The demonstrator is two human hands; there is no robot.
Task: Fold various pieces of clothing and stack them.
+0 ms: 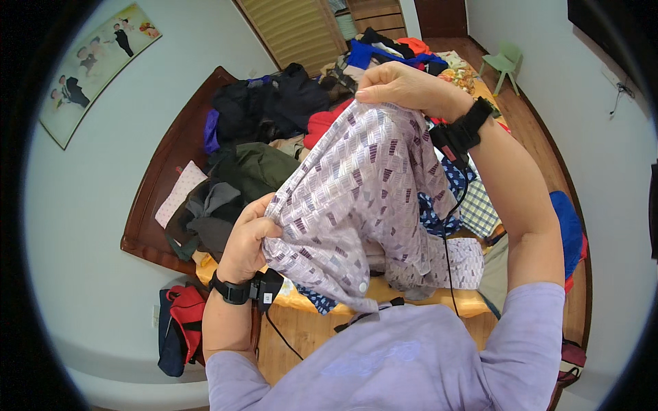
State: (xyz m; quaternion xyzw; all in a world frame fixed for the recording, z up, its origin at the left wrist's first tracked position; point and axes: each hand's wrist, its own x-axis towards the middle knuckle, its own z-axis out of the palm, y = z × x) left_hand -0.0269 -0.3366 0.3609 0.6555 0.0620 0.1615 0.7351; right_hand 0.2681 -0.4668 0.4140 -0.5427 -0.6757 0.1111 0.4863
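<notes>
Between my two hands hangs a pale lilac garment (354, 190) with a pattern of small purple and white blocks. My left hand (250, 239) pinches its edge on the left, thumb on top. Higher and to the right, my right hand (406, 90) grips the other end of that edge, its fingers curled over the cloth. The garment's lower part droops toward my body, and a pale round button (363, 287) shows near its bottom. Behind it, a similar patterned cloth (462, 262) lies on the bed. Both wrists wear black straps with small devices and cables.
The bed (308, 303) bears heaped clothes, including dark garments (272, 100), an olive green one (267, 164) and checked cloth (478, 205). A wooden headboard (169, 169) stands at left. A red and navy bag (180, 323) sits beside it. A green chair (504, 64) stands at far right.
</notes>
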